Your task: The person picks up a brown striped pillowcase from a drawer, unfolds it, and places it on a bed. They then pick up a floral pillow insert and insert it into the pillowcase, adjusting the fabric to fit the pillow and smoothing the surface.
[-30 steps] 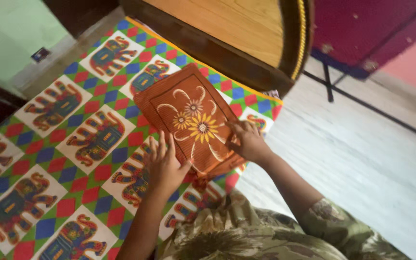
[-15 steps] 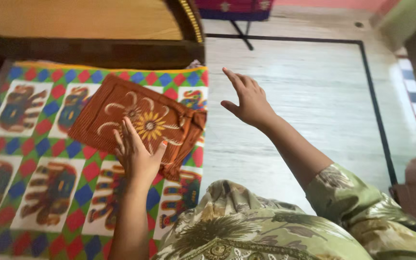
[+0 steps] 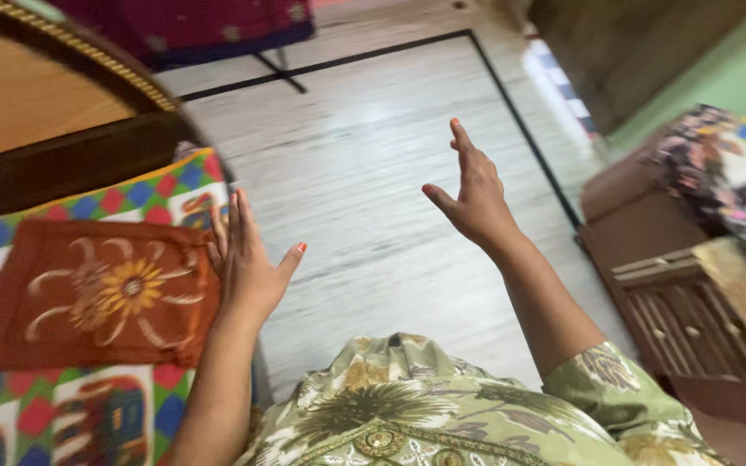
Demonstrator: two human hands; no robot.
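At the left of the scene, a rust-orange cloth with a stitched flower lay flat on a patterned bedspread, its right edge running close to the spread's right border. Beyond that border the pale floor opened wide toward the right and far side, bare of clutter up to a thin black line. A wooden headboard closed off the far left, and a brown slatted piece stood at the near right.

The left hand was raised at the cloth's right edge, just beside it, palm open, fingers straight and close together, thumb spread; it gripped nothing, and whether it touched the cloth could not be told. The right hand hung in the air over the floor, well apart from the cloth, fingers extended and pointing far, thumb out, empty.
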